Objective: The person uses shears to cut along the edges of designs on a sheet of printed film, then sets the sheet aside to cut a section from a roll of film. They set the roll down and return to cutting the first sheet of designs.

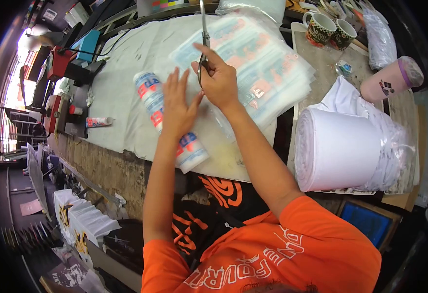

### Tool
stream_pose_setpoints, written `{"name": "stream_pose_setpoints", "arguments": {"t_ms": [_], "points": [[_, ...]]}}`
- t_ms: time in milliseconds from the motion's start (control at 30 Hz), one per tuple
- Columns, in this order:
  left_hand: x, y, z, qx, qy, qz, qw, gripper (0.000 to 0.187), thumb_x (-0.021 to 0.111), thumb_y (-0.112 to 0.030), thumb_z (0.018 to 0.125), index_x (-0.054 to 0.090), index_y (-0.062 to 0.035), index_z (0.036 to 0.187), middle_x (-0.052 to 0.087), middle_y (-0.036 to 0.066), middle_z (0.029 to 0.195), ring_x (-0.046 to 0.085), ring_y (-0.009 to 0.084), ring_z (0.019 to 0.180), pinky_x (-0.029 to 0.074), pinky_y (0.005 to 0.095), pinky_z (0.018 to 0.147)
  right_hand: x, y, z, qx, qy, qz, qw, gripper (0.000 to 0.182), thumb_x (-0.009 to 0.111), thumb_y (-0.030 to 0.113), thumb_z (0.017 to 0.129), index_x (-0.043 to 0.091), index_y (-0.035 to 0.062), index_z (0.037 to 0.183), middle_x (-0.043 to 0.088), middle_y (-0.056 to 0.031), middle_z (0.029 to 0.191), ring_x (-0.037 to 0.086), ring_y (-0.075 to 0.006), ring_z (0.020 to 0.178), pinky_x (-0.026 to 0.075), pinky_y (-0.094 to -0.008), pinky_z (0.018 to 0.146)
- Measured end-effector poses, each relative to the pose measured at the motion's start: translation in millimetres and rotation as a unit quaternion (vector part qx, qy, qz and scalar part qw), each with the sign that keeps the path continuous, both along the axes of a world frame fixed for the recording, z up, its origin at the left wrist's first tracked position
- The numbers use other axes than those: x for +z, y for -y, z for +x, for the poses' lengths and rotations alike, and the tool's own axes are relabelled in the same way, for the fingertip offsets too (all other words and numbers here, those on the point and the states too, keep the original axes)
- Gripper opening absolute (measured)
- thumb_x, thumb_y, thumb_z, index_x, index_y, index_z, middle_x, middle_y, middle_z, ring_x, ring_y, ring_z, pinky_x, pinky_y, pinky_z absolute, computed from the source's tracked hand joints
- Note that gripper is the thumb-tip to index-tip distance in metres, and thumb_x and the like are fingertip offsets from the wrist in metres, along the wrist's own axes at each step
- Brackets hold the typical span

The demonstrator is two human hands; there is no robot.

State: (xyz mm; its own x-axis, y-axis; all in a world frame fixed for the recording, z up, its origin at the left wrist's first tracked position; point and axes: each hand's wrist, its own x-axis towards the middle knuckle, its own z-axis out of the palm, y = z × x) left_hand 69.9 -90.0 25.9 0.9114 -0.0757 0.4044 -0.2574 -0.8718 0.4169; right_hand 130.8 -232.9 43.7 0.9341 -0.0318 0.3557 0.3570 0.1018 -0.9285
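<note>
Scissors (204, 41) point away from me, their handles in my right hand (216, 75), whose index finger is stretched along them. My left hand (177, 105) lies with fingers spread over a strip of printed film (150, 97) with red and blue lettering; its lower end (192, 151) shows below the wrist. The left hand is slightly blurred. A stack of translucent printed sheets (272, 58) lies beyond and to the right of my right hand, on the pale cloth-covered table (121, 63).
On the right are a large white roll (338, 149), a pink tumbler (390, 80), two patterned mugs (320, 29) and a plastic-wrapped bundle (380, 41). A small tube (99, 122) lies at the table's left edge near a red and blue machine (62, 63).
</note>
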Motion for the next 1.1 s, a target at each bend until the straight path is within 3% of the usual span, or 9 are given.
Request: {"name": "stream_pose_setpoints", "arguments": {"t_ms": [67, 133, 200, 267, 300, 333, 733, 900, 1100], "points": [[-2.4, -28.4, -24.3, 0.039, -0.011, 0.014, 0.999, 0.079, 0.071, -0.045, 0.094, 0.044, -0.0062, 0.157, 0.035, 0.022, 0.166, 0.029, 0.0436, 0.154, 0.017, 0.0563, 0.128, -1.2, -4.9, -2.3, 0.056, 0.030, 0.010, 0.998, 0.030, 0.072, 0.006, 0.096, 0.074, 0.0104, 0.126, 0.059, 0.0023, 0.065, 0.046, -0.0030, 0.055, 0.038, -0.0246, 0.052], [-6.6, -59.8, -50.7, 0.101, -0.078, 0.124, 0.984, 0.081, 0.075, -0.047, 0.091, 0.046, -0.0076, 0.156, 0.040, 0.022, 0.164, 0.031, 0.0425, 0.154, 0.017, 0.0576, 0.127, 4.3, -7.7, -9.1, 0.092, 0.007, -0.096, 0.991, 0.018, 0.068, 0.011, 0.094, 0.077, 0.0089, 0.109, 0.073, -0.0171, 0.080, 0.070, -0.0260, 0.068, 0.053, -0.0352, 0.067], [-7.2, -85.1, -67.3, 0.126, -0.077, 0.113, 0.983, 0.079, 0.077, -0.047, 0.089, 0.052, -0.0075, 0.153, 0.043, 0.022, 0.162, 0.030, 0.0405, 0.155, 0.017, 0.0586, 0.127, 0.0, -16.0, -13.8, 0.114, -0.002, -0.105, 0.988, 0.014, 0.070, 0.013, 0.093, 0.077, 0.0104, 0.105, 0.074, -0.0178, 0.083, 0.070, -0.0306, 0.070, 0.054, -0.0385, 0.069], [-4.7, -102.5, -80.2, 0.126, -0.078, 0.048, 0.988, 0.076, 0.078, -0.047, 0.087, 0.057, -0.0079, 0.149, 0.043, 0.021, 0.163, 0.029, 0.0405, 0.156, 0.016, 0.0592, 0.127, -0.7, -19.9, -17.6, 0.114, -0.001, -0.166, 0.979, 0.012, 0.070, 0.014, 0.092, 0.076, 0.0096, 0.101, 0.074, -0.0177, 0.084, 0.071, -0.0350, 0.073, 0.054, -0.0411, 0.069], [-5.1, -108.3, -85.8, 0.117, -0.075, 0.019, 0.990, 0.072, 0.079, -0.043, 0.087, 0.059, -0.0089, 0.147, 0.039, 0.021, 0.165, 0.028, 0.0415, 0.156, 0.018, 0.0567, 0.127, -6.2, -22.0, -16.7, 0.127, -0.001, -0.212, 0.969, 0.014, 0.070, 0.018, 0.097, 0.074, 0.0062, 0.103, 0.068, -0.0073, 0.071, 0.065, -0.0133, 0.065, 0.048, -0.0307, 0.062], [-8.6, -114.7, -91.8, 0.127, -0.072, 0.018, 0.989, 0.072, 0.079, -0.043, 0.087, 0.059, -0.0089, 0.147, 0.039, 0.021, 0.165, 0.028, 0.0415, 0.156, 0.018, 0.0567, 0.127, -9.4, -24.5, -16.8, 0.135, 0.004, -0.212, 0.968, 0.014, 0.070, 0.018, 0.097, 0.074, 0.0062, 0.103, 0.068, -0.0073, 0.071, 0.065, -0.0133, 0.065, 0.048, -0.0307, 0.062], [-31.8, -128.2, -118.0, 0.149, 0.047, -0.378, 0.912, 0.041, 0.082, -0.007, 0.084, 0.072, -0.0047, 0.124, 0.039, 0.020, 0.162, 0.048, 0.0305, 0.143, 0.042, 0.0405, 0.116, -15.0, -37.1, -29.7, 0.145, -0.032, -0.304, 0.941, 0.016, 0.066, 0.007, 0.090, 0.075, 0.0099, 0.103, 0.074, -0.0207, 0.092, 0.070, -0.0381, 0.084, 0.054, -0.0450, 0.077], [-3.5, -124.4, -116.4, 0.166, -0.048, -0.546, 0.820, 0.079, 0.086, -0.006, 0.078, 0.049, -0.0022, 0.148, 0.049, 0.025, 0.150, 0.064, 0.0316, 0.122, 0.056, 0.0399, 0.099, -23.2, -44.7, -32.4, 0.140, -0.007, -0.304, 0.942, 0.020, 0.061, -0.001, 0.092, 0.073, 0.0052, 0.106, 0.075, -0.0175, 0.090, 0.078, -0.0271, 0.087, 0.056, -0.0367, 0.077], [3.9, -134.4, -88.3, 0.312, -0.085, -0.371, 0.870, 0.088, 0.085, -0.005, 0.070, 0.043, 0.0048, 0.147, 0.065, 0.022, 0.126, 0.071, 0.0252, 0.102, 0.060, 0.0385, 0.084, -26.6, -52.7, -39.0, 0.161, -0.014, -0.215, 0.963, 0.018, 0.062, -0.001, 0.091, 0.073, 0.0050, 0.104, 0.071, -0.0181, 0.092, 0.071, -0.0343, 0.086, 0.055, -0.0435, 0.077]]}}
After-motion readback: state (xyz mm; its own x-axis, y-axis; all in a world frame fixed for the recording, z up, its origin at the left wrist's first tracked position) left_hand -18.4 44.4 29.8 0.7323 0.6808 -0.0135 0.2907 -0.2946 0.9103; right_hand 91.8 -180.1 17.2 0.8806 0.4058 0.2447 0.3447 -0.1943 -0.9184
